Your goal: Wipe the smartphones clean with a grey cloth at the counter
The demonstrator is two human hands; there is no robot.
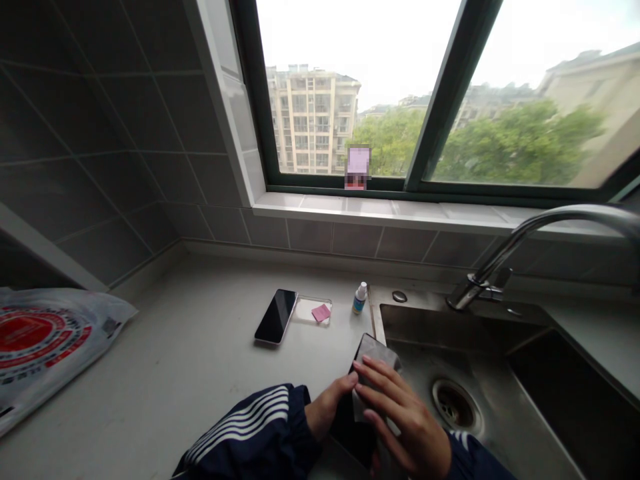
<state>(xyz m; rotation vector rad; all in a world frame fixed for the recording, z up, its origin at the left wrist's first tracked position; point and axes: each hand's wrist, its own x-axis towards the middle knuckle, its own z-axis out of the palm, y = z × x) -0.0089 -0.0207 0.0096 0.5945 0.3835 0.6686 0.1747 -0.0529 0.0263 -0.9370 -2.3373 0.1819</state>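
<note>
My left hand [330, 403] grips a dark-screened phone [347, 427] at its left edge, the thumb lying over the glass. A thin grey cloth [373, 350] covers the phone's upper part. Over it lies my right hand [407, 413], pressing the cloth onto the screen with its fingers close together. The phone's lower end is partly hidden by my right hand. Beyond my hands, a second phone [277, 317] lies screen up on the counter. Beside it is a clear phone case [303, 310] with a small pink piece [321, 313] on it. A small white-capped bottle [359, 299] stands near the sink.
A steel sink [477, 360] with a drain is set into the counter [200, 373] at the right. Its curved faucet [530, 233] reaches over from behind. A printed plastic bag [55, 340] lies at the far left. A window with a tiled sill [320, 203] is behind the counter.
</note>
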